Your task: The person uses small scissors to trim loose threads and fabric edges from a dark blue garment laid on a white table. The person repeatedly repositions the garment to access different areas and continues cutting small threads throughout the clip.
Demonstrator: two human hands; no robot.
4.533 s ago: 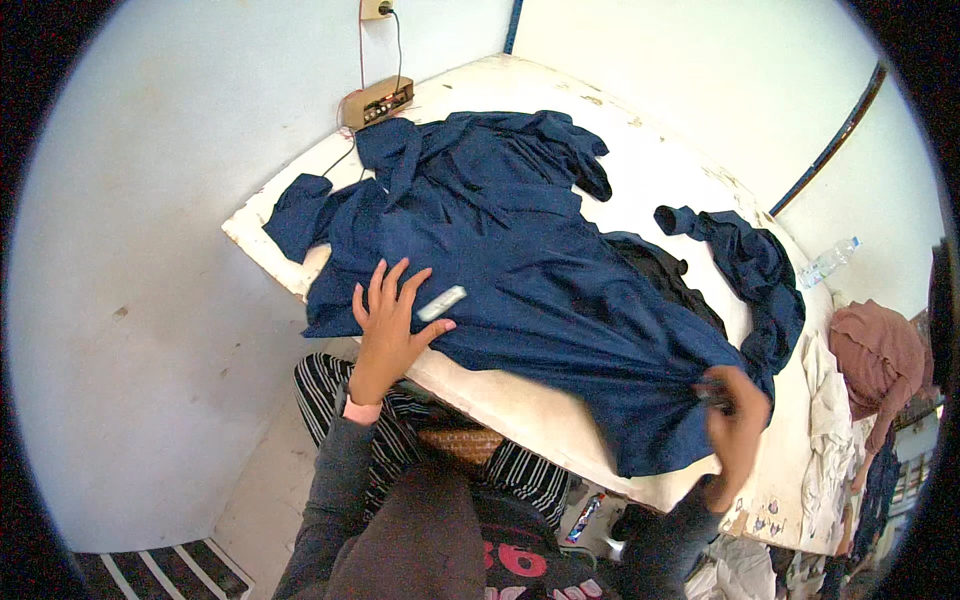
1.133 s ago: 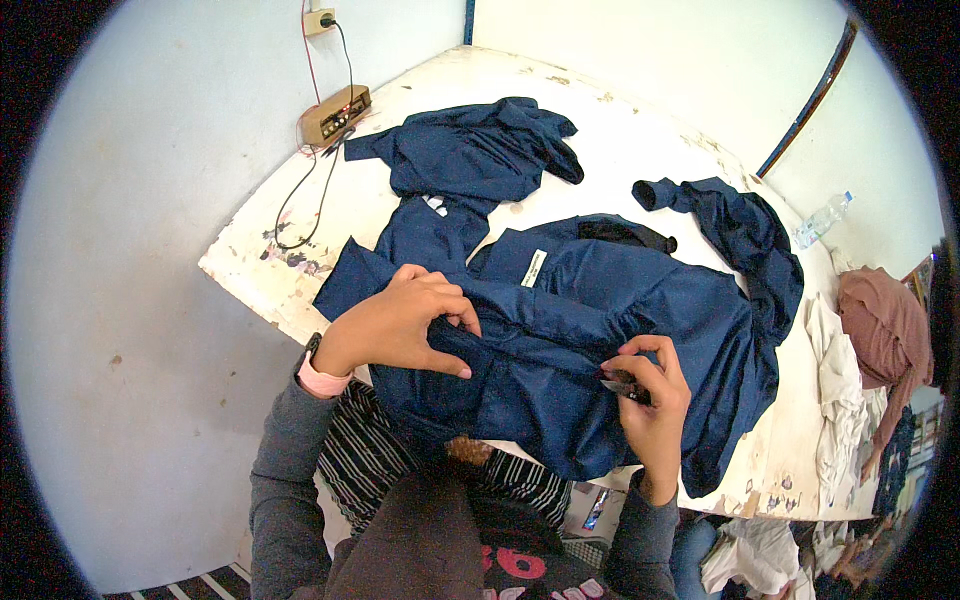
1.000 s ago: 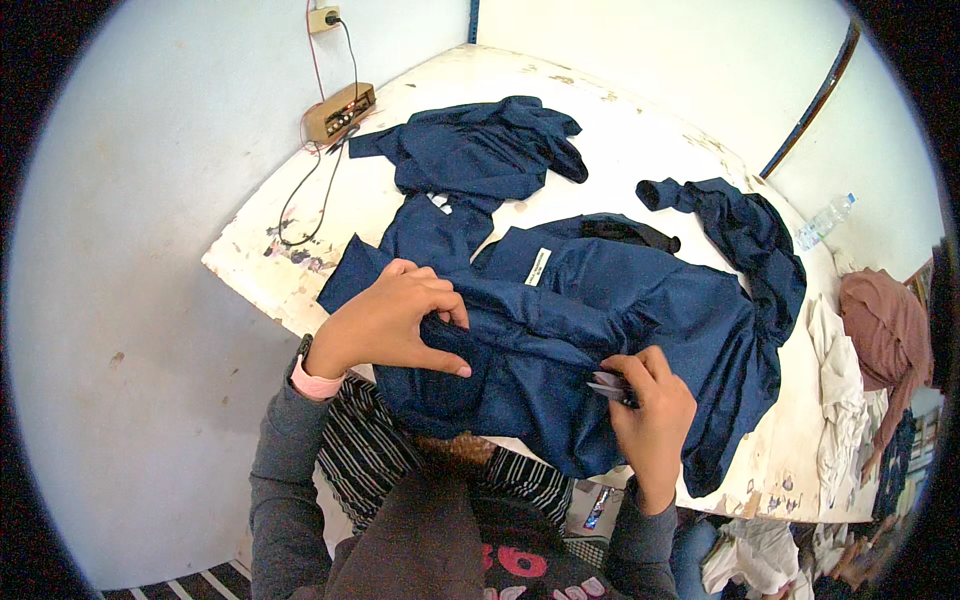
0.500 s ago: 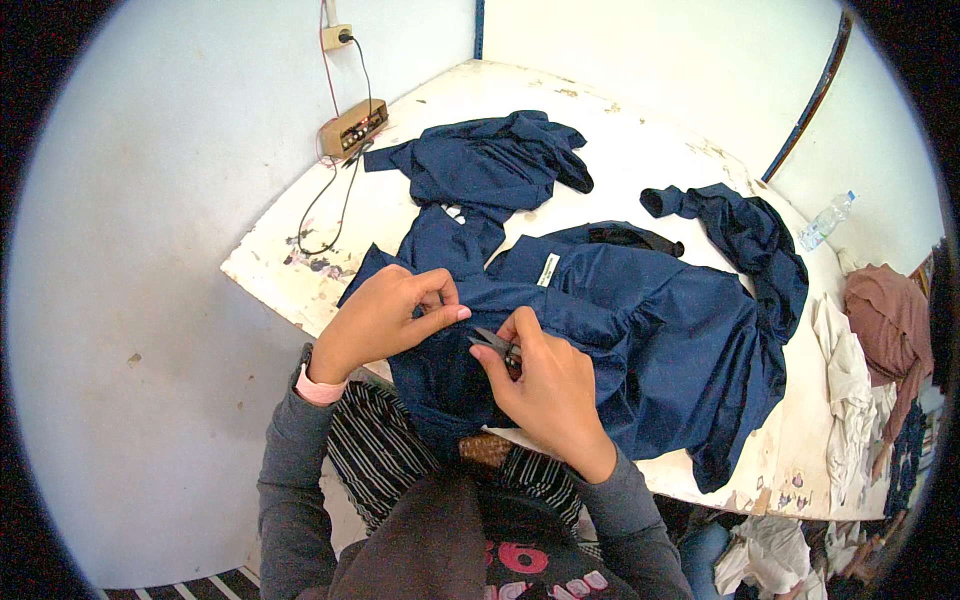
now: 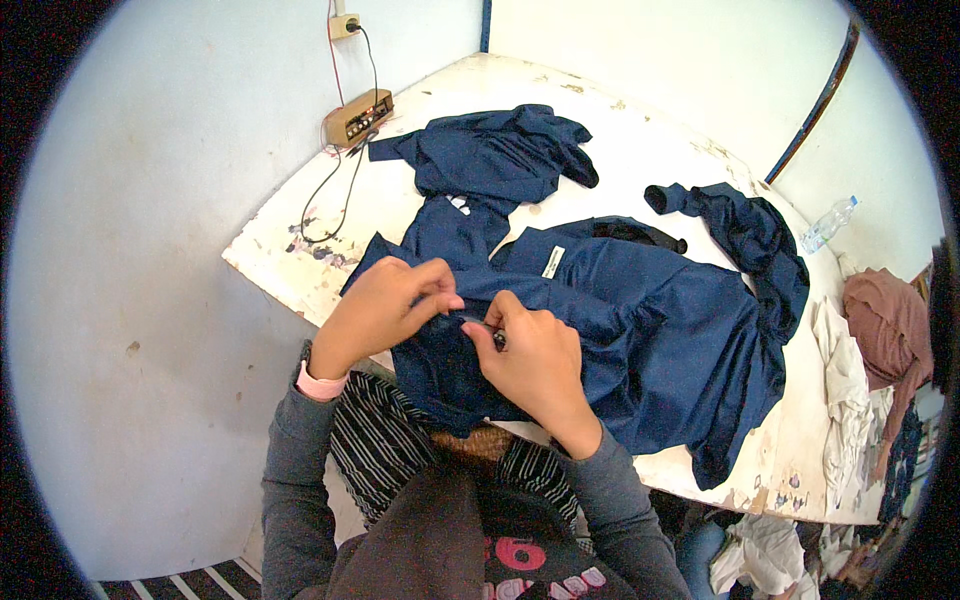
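Observation:
Across the near part of the table spreads a navy blue garment (image 5: 680, 340) with a small white label (image 5: 553, 262). My left hand (image 5: 385, 305) is over its near left part, with thumb and index finger pinched together; whatever lies between the tips is too small to make out. Close beside it, my right hand (image 5: 535, 365) is closed around small thread snips (image 5: 498, 340). Most of the snips is hidden by the fingers, and the blades point towards the left fingertips.
More navy cloth (image 5: 490, 150) lies at the back of the white table (image 5: 640, 110). A brown box with knobs (image 5: 360, 118) and cables sits by the left wall. At the right are a plastic bottle (image 5: 830, 223), white cloth (image 5: 835, 380) and brown cloth (image 5: 885, 325).
My right hand has moved slightly up and left, bringing the snips nearer to my left fingertips. The left hand stays pinched, in almost the same place.

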